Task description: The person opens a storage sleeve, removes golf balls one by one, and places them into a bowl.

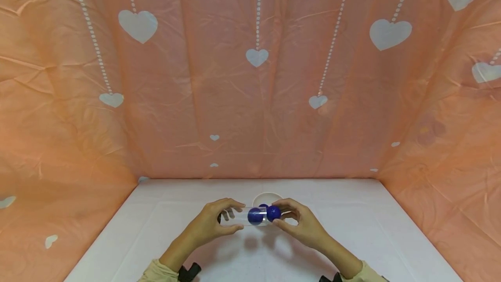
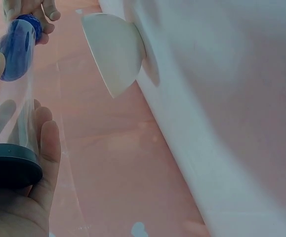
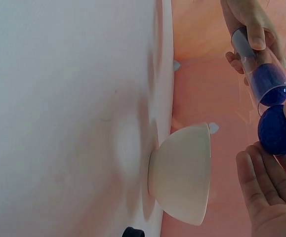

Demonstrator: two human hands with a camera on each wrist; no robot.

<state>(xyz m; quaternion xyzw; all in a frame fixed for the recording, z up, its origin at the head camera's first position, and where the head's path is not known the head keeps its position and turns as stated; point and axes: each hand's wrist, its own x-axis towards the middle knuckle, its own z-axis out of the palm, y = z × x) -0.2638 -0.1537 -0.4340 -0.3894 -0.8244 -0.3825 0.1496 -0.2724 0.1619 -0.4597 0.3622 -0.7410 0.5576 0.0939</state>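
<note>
My left hand grips a clear plastic tube with a black base, held sideways above the table. Inside the tube, toward its mouth, lies a dark blue ball. Between thumb and fingertips, my right hand pinches a second blue ball right at the tube's open rim. Just behind the tube in the head view stands a white bowl, and a bit of another blue ball shows there, mostly hidden.
A white cloth covers the table. Orange sheeting with pale hearts rises at the back and both sides. Dark straps sit at the wrists.
</note>
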